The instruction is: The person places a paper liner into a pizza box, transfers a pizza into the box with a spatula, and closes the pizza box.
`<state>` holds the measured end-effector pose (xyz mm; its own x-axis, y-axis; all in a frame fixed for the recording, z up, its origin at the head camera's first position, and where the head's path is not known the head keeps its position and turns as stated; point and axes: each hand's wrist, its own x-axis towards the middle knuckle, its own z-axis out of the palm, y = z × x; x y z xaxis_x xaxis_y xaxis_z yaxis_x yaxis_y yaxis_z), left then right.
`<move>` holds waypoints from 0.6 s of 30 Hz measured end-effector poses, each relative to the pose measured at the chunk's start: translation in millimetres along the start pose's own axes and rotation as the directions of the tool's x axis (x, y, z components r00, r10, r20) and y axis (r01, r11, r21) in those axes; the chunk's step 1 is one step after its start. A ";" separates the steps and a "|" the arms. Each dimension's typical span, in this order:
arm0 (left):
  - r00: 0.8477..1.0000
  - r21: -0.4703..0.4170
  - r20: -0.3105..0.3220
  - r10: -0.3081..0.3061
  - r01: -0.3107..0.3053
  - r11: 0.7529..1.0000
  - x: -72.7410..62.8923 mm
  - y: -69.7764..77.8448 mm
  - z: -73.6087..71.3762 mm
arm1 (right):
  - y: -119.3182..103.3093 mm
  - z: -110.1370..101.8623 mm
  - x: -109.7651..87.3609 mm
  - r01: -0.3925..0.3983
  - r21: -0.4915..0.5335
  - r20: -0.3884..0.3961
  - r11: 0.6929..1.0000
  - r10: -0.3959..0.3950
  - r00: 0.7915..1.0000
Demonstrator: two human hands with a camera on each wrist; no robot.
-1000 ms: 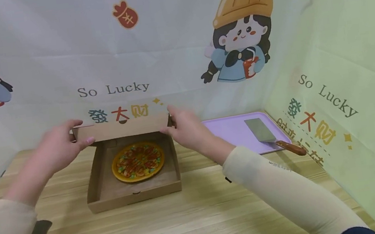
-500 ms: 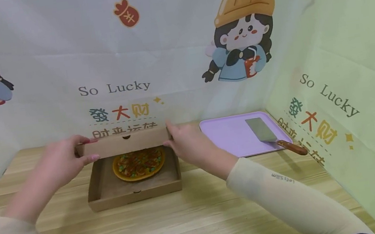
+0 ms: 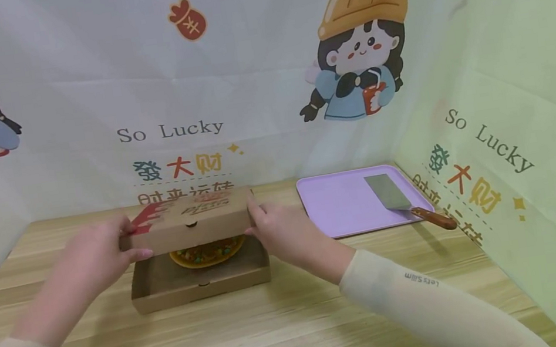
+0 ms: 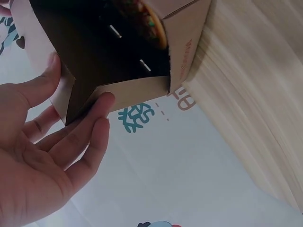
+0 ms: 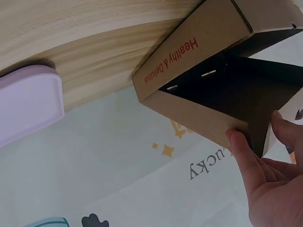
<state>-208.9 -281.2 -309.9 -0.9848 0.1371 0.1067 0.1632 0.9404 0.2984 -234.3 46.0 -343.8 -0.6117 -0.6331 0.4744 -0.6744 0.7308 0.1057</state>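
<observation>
A cardboard pizza box stands on the table, its lid (image 3: 187, 233) tilted partway down over the base (image 3: 235, 285). Inside lies a round pizza (image 3: 207, 254) with a yellow rim, its back part covered by the lid. My left hand (image 3: 92, 256) grips the lid's front left corner, with the thumb on the front flap and the fingers at the side, as the left wrist view shows on that hand (image 4: 47, 156). At the opposite front corner, my right hand (image 3: 289, 234) pinches the lid likewise; the right wrist view has this hand (image 5: 274, 189) at the side flap.
A lilac tray (image 3: 338, 206) lies right of the box. On it rests a metal spatula (image 3: 387, 192), its wooden handle (image 3: 433, 218) sticking out past the tray's edge. A printed cloth (image 3: 254, 82) hangs close behind the box and along the right side.
Both hands have brought the lid down and toward me, from nearly upright to a slant. Its printed top now shows, and more of the pizza is covered. Tray and spatula stay put.
</observation>
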 end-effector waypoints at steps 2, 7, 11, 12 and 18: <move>1.000 0.013 0.001 -0.001 0.001 1.000 -1.7 0.2 2.3 | -0.2 1.9 -1.6 0.023 -0.041 -0.020 0.999 -0.024 1.000; 1.000 0.063 0.011 0.012 -0.013 0.998 -8.0 0.3 9.1 | 0.1 5.1 -3.7 0.023 -0.078 0.016 0.997 -0.022 1.000; 0.999 0.111 0.021 0.032 -0.034 0.993 -13.9 0.1 18.4 | -1.2 6.6 -2.6 -0.089 0.011 0.184 0.996 0.086 0.979; 0.999 0.117 0.025 0.031 -0.034 0.993 -15.5 0.0 21.2 | -1.5 7.6 -2.4 -0.116 0.030 0.224 0.993 0.107 0.969; 0.998 0.108 0.070 0.007 -0.015 0.994 -21.2 -1.8 34.1 | -2.3 14.9 -5.9 -0.132 0.049 0.312 0.990 0.110 0.944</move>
<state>-190.3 -275.2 -345.0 -0.9853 0.1653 0.0426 0.1704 0.9664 0.1924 -235.3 44.3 -359.8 -0.7806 -0.5963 0.1871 -0.6071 0.7946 -0.0007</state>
